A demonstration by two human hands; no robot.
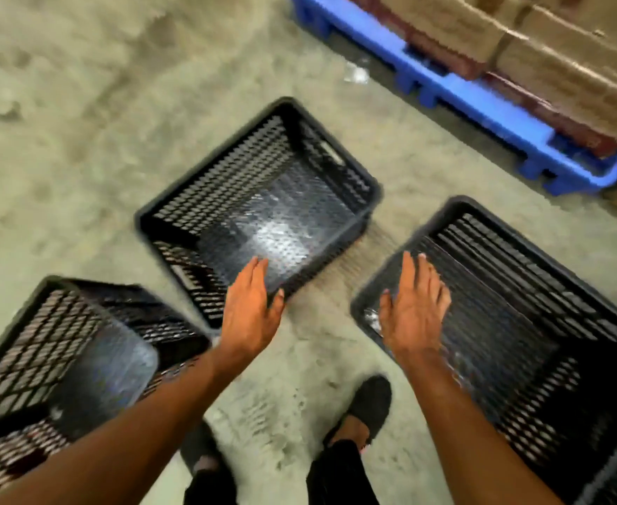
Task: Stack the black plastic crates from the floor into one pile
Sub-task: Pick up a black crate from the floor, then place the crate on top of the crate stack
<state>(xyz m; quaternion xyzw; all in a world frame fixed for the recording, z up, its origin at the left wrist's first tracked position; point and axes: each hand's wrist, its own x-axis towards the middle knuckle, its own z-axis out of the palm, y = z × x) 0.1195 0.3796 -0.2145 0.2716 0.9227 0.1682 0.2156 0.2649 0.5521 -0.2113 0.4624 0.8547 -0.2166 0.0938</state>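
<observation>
Three black perforated plastic crates stand apart on the concrete floor, all empty and open side up. The middle crate (226, 176) lies ahead, the left crate (37, 340) at the bottom left, the right crate (554, 286) at the right. My left hand (250, 315) hovers flat, fingers apart, over the near corner of the middle crate and holds nothing. My right hand (414, 308) is spread open over the near left corner of the right crate, also holding nothing. The picture is motion-blurred, so I cannot tell if either hand touches a rim.
A blue plastic pallet (481, 100) loaded with brown cardboard boxes (554, 56) stands at the upper right. My feet in black shoes (365, 406) stand between the crates. Bare concrete floor (81, 103) stretches to the left and far side.
</observation>
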